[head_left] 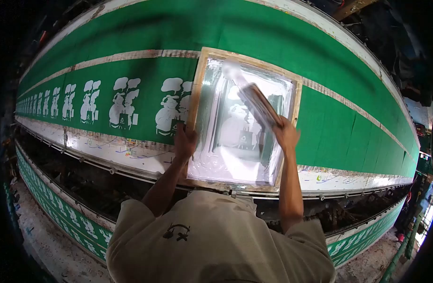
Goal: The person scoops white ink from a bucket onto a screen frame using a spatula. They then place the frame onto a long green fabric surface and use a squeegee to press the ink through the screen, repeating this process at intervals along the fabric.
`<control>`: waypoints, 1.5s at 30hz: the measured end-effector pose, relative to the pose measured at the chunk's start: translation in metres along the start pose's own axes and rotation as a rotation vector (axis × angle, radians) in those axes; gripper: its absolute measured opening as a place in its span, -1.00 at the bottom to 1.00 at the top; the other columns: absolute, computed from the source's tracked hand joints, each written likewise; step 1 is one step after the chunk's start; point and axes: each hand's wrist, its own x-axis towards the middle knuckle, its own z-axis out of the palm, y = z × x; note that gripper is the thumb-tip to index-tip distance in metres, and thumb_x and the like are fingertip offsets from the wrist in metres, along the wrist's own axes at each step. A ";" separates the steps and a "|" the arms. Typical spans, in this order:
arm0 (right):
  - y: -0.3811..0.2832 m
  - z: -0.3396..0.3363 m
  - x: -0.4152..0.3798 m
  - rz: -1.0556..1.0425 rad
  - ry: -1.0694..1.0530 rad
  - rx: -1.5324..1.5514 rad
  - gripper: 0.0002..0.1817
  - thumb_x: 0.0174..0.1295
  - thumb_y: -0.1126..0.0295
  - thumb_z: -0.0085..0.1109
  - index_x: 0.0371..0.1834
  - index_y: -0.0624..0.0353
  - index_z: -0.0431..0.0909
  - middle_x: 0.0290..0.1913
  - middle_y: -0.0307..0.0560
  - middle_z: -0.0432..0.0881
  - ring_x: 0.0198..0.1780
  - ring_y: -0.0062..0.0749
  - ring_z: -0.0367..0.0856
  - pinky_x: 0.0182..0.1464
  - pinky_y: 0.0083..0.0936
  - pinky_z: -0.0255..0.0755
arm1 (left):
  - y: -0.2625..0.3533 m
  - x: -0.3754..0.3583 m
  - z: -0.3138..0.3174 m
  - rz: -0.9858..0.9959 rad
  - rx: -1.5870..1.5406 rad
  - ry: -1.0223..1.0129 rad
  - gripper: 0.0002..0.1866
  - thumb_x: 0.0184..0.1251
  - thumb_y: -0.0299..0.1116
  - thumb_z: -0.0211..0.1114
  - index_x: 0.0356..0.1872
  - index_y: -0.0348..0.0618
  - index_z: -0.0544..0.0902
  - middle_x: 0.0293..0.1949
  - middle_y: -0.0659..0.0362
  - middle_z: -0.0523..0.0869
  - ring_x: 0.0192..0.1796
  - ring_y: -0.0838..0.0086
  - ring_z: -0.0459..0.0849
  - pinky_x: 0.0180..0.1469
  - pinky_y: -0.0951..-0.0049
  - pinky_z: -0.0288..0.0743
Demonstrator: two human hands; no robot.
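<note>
A wooden-framed printing screen [297,101] lies on the green fabric [332,127], with pale ink on its mesh and a figure pattern showing through. My right hand [286,135] is closed around one end of a squeegee [261,104], which is tilted over the screen's right half; its far end is blurred and whitish. At the frame's left edge is my left hand [185,141], its fingers closed on the wooden side. To the left, white printed figures [124,104] run in a row along the fabric.
The long table's pale near edge [146,153] has a metal rail with small knobs below it. Nearer still, beyond a dark gap, a second table with printed green fabric [70,212] curves past. A green pole [405,243] stands at the lower right.
</note>
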 end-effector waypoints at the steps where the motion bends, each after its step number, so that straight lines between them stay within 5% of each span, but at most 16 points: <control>1: 0.051 0.020 -0.030 0.068 0.048 0.390 -0.54 0.17 0.34 0.36 0.18 0.14 0.72 -0.07 -0.01 0.83 -0.07 -0.09 0.80 0.20 -0.16 0.50 | 0.007 -0.002 0.003 0.014 0.003 0.001 -0.59 0.34 -0.37 0.39 0.07 -0.30 0.42 -0.18 -0.23 0.71 -0.12 -0.20 0.75 -0.06 -0.03 0.59; 2: 0.092 0.026 -0.055 0.134 0.094 0.778 -0.48 0.14 0.44 0.35 0.25 0.21 0.70 -0.09 -0.04 0.83 -0.08 -0.20 0.78 0.02 -0.35 0.58 | 0.015 -0.005 0.006 0.010 -0.014 0.023 -0.59 0.35 -0.37 0.38 0.07 -0.30 0.42 -0.16 -0.26 0.71 -0.09 -0.22 0.75 -0.05 -0.03 0.60; 5: 0.168 -0.021 -0.089 0.258 -0.081 0.845 -0.47 0.06 0.54 0.37 0.20 0.36 0.68 -0.10 -0.14 0.78 -0.10 -0.32 0.72 -0.04 -0.48 0.56 | 0.072 -0.016 0.053 -0.031 -0.114 0.070 -0.59 0.35 -0.35 0.36 0.07 -0.32 0.41 -0.12 -0.29 0.72 -0.04 -0.25 0.75 0.00 -0.04 0.59; 11: 0.312 -0.100 -0.037 0.350 0.018 0.693 -0.54 0.04 0.56 0.34 0.09 0.30 0.72 -0.12 -0.08 0.79 -0.16 -0.32 0.72 -0.01 -0.35 0.57 | 0.159 -0.066 0.209 -0.021 -0.170 0.040 -0.57 0.33 -0.28 0.37 0.06 -0.25 0.41 -0.12 -0.30 0.73 -0.02 -0.30 0.71 0.09 -0.16 0.54; 19: 0.346 -0.089 -0.090 0.352 0.026 0.913 -0.49 0.04 0.62 0.29 0.17 0.32 0.65 -0.04 -0.09 0.77 -0.10 -0.34 0.70 0.04 -0.43 0.52 | 0.160 -0.094 0.208 0.154 0.340 0.007 -0.58 0.29 -0.26 0.39 0.07 -0.24 0.50 -0.02 -0.16 0.52 0.08 -0.10 0.55 0.17 -0.04 0.44; 22: 0.377 -0.040 -0.105 0.175 0.250 0.398 -0.46 0.14 0.48 0.30 0.26 0.28 0.59 0.04 -0.05 0.71 -0.05 -0.25 0.70 0.07 -0.38 0.54 | 0.166 -0.097 0.191 0.236 0.307 -0.030 -0.54 0.25 -0.27 0.43 0.07 -0.31 0.53 0.00 -0.16 0.51 0.12 -0.05 0.50 0.23 -0.02 0.40; 23: 0.347 -0.054 -0.120 0.171 0.184 -0.067 -0.41 0.11 0.35 0.38 0.29 0.16 0.61 0.20 -0.04 0.65 0.12 -0.10 0.68 0.26 -0.04 0.49 | 0.166 -0.096 0.189 0.328 0.224 -0.006 -0.51 0.23 -0.27 0.45 0.09 -0.33 0.54 0.02 -0.17 0.52 0.13 -0.06 0.51 0.24 -0.01 0.39; 24: 0.290 -0.069 -0.134 0.233 0.226 -0.208 -0.41 -0.01 0.26 0.48 0.20 0.02 0.69 0.33 -0.09 0.58 0.28 -0.06 0.62 0.44 0.39 0.21 | 0.168 -0.105 0.191 0.329 0.063 -0.046 -0.49 0.23 -0.26 0.46 0.11 -0.35 0.54 0.06 -0.19 0.53 0.18 -0.08 0.50 0.26 -0.01 0.39; 25: 0.264 -0.075 -0.127 0.060 0.247 -0.309 -0.46 -0.05 0.28 0.53 0.11 -0.05 0.72 0.24 -0.19 0.65 0.31 -0.12 0.62 0.46 0.66 -0.06 | 0.177 -0.100 0.202 0.338 -0.103 -0.081 -0.47 0.24 -0.26 0.46 0.13 -0.36 0.54 0.10 -0.20 0.54 0.22 -0.10 0.49 0.27 -0.01 0.38; 27: 0.244 -0.090 -0.061 -0.316 0.258 -0.275 -0.51 -0.02 0.36 0.53 0.07 -0.07 0.73 0.13 -0.20 0.73 0.25 -0.13 0.65 0.55 0.44 0.01 | 0.219 -0.061 0.218 0.572 -0.159 -0.134 -0.47 0.25 -0.14 0.49 0.13 -0.28 0.60 0.15 -0.21 0.57 0.27 -0.11 0.50 0.30 -0.01 0.38; 30: 0.212 -0.125 0.092 -0.509 0.047 -0.246 -0.63 0.09 0.41 0.44 0.02 0.00 0.75 0.04 -0.09 0.80 0.14 -0.11 0.74 0.56 0.06 0.23 | 0.276 0.044 0.254 0.772 0.073 -0.109 -0.51 0.24 -0.03 0.52 0.00 -0.20 0.68 0.14 -0.17 0.61 0.20 -0.11 0.57 0.27 -0.03 0.43; 32: 0.193 -0.137 0.180 -0.375 -0.068 -0.221 -0.68 0.11 0.29 0.47 -0.03 -0.04 0.79 -0.09 -0.01 0.81 -0.03 -0.01 0.76 0.14 -0.06 0.61 | 0.299 0.110 0.275 0.759 0.014 -0.103 -0.55 0.30 -0.02 0.48 -0.05 -0.20 0.68 0.09 -0.12 0.65 0.18 -0.08 0.59 0.25 -0.02 0.45; 34: 0.196 -0.109 0.188 -0.337 0.098 -0.130 -0.75 0.12 0.30 0.43 -0.11 -0.04 0.81 -0.09 0.00 0.80 -0.07 0.04 0.74 -0.03 -0.06 0.63 | 0.297 0.119 0.289 0.560 -0.009 -0.233 -0.59 0.40 -0.05 0.40 -0.03 -0.21 0.67 -0.03 -0.03 0.70 0.12 -0.04 0.63 0.18 -0.01 0.45; 40: 0.240 -0.065 -0.039 -0.344 0.071 -0.153 -0.73 0.06 0.39 0.41 -0.12 0.00 0.75 -0.15 -0.10 0.73 -0.06 -0.03 0.70 -0.04 -0.14 0.59 | 0.199 -0.108 0.264 0.632 0.112 -0.073 -0.55 0.35 -0.10 0.39 0.04 -0.26 0.61 -0.03 -0.03 0.70 0.07 0.01 0.66 0.04 0.01 0.44; 42: 0.260 -0.056 -0.114 -0.380 0.046 -0.093 -0.65 -0.06 0.39 0.48 -0.13 0.04 0.71 -0.15 -0.09 0.70 -0.06 -0.04 0.68 -0.04 -0.14 0.56 | 0.176 -0.191 0.245 0.578 0.146 -0.134 -0.45 0.32 0.02 0.37 0.07 -0.28 0.62 0.05 -0.04 0.73 0.10 0.00 0.69 0.12 0.02 0.45; 45: 0.272 -0.058 -0.154 -0.459 0.010 -0.120 -0.57 -0.09 0.32 0.54 -0.09 0.07 0.68 -0.09 -0.06 0.64 0.01 -0.08 0.64 0.01 -0.15 0.52 | 0.166 -0.238 0.234 0.602 0.142 -0.074 -0.49 0.33 -0.11 0.42 0.14 -0.28 0.61 0.03 -0.04 0.74 0.11 -0.02 0.69 0.18 0.01 0.45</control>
